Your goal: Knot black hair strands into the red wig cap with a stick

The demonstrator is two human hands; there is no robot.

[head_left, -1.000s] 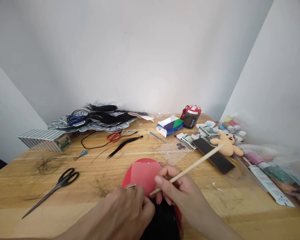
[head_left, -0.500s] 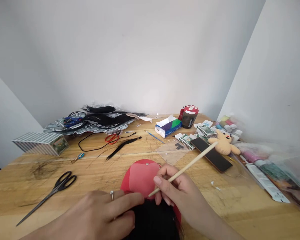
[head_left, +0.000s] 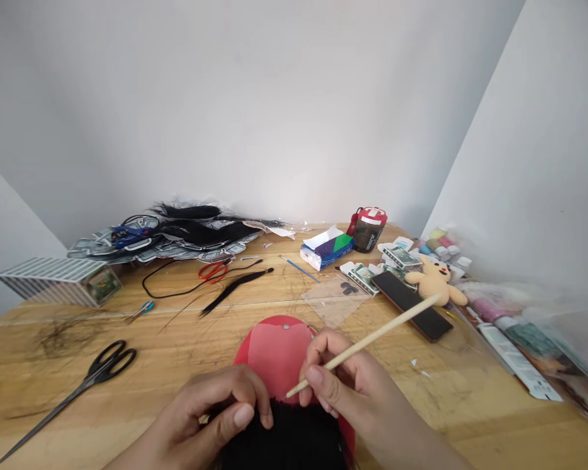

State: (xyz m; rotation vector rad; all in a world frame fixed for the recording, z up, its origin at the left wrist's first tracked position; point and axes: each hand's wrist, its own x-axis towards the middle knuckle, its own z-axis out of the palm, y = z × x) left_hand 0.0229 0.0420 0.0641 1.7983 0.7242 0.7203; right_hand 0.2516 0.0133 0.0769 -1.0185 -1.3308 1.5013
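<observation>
Near the front edge lies a red rounded piece (head_left: 279,356) with a paler pink layer on it. Black hair (head_left: 287,437) covers its lower part. My right hand (head_left: 340,378) grips a pale wooden stick (head_left: 372,338), its pointed tip down at the hair's upper edge. To the left, my left hand (head_left: 215,411) is curled over the hair's left side, thumb and fingers bent close together; whether strands are pinched between them is too small to make out.
Black scissors (head_left: 71,395) lie at the left, behind them a striped box (head_left: 59,281). A black hair strand (head_left: 235,288), a tissue pack (head_left: 327,248), a phone (head_left: 411,305), a plush toy (head_left: 434,282) and a lidded cup (head_left: 370,230) stand or lie farther back.
My left hand has drawn back to the left and its outstretched fingers have curled in. The stick lies flatter, its tip slightly lower and farther left. The view has shifted a little.
</observation>
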